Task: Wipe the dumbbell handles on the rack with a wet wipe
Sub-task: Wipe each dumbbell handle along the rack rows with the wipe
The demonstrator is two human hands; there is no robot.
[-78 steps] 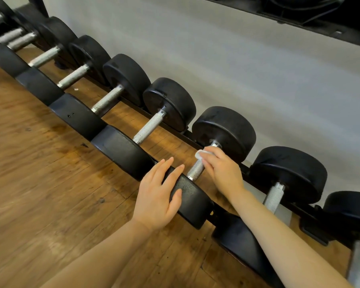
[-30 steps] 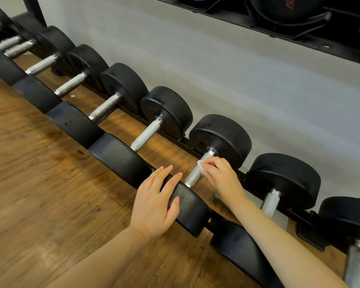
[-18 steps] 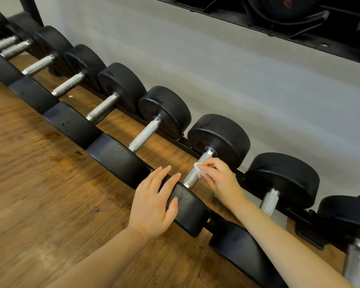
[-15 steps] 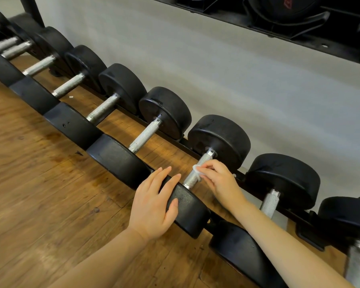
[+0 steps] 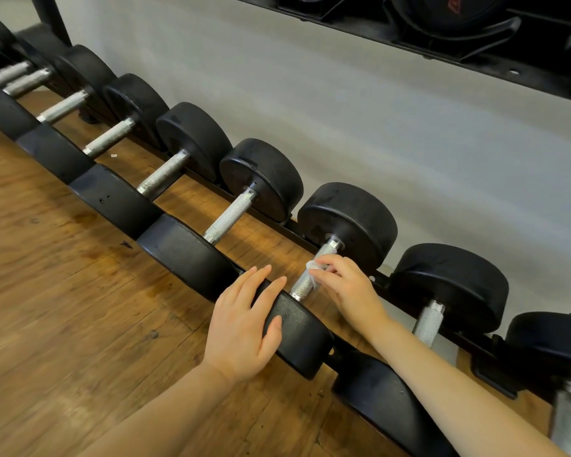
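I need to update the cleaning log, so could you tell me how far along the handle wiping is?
Nothing visibly marks any handle as finished. In hand: the right hand presses the wet wipe on one dumbbell handle while the left hand rests on its near head. Other handles' status cannot be told.

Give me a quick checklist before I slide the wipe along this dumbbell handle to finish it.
1. Wet wipe in the right hand: ok, pinched in the fingertips.
2. Wipe touching the handle: ok.
3. Left hand steadying the near weight head: ok, flat on it.
4. Dumbbell seated on the rack: ok.
5. Underside of handle wiped: cannot tell.
6. Wipe wet enough: cannot tell.
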